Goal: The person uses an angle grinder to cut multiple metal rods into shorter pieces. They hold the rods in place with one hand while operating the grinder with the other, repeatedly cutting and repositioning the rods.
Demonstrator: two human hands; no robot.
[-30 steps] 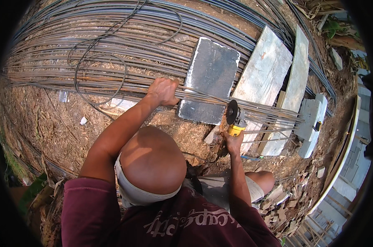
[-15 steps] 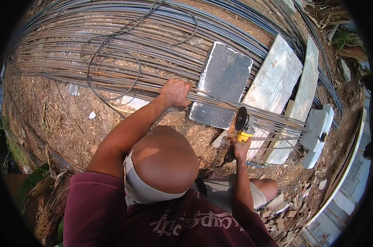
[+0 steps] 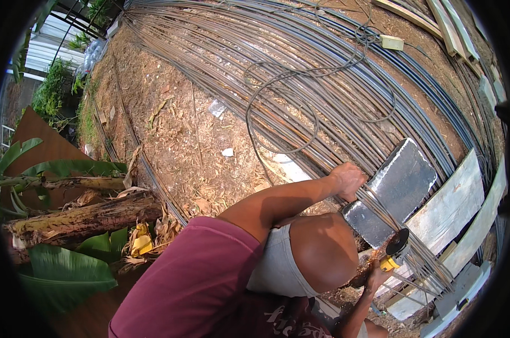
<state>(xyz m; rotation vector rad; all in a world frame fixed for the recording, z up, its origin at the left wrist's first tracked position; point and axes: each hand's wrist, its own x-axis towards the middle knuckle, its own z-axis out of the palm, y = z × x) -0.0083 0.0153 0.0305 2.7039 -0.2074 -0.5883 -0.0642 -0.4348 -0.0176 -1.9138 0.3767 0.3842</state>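
Observation:
My left hand (image 3: 349, 181) is closed round a bundle of thin steel rods (image 3: 425, 250) and presses it down beside a dark slab with chipped white edges (image 3: 406, 183). The rods run across the slab toward the lower right. In my right hand (image 3: 376, 278) is a yellow angle grinder (image 3: 388, 263). Its black cutting disc (image 3: 397, 241) is at the rods just past the slab, and orange sparks (image 3: 373, 258) spray back toward my bent knee (image 3: 322, 253). Much of the grinder's body is hidden behind the hand and sparks.
Long steel rods (image 3: 210, 62) fan across the ground. A looped dark cable (image 3: 317, 121) lies over them. Pale boards (image 3: 451, 200) lie right of the slab, near a grey block (image 3: 457, 296) at the rod ends. To the left are a fallen trunk (image 3: 86, 217) and broad leaves (image 3: 69, 276).
My view has swung left, so the hands, slab and grinder now sit lower and further right in the picture. Both hands keep their grip, and sparks still fly.

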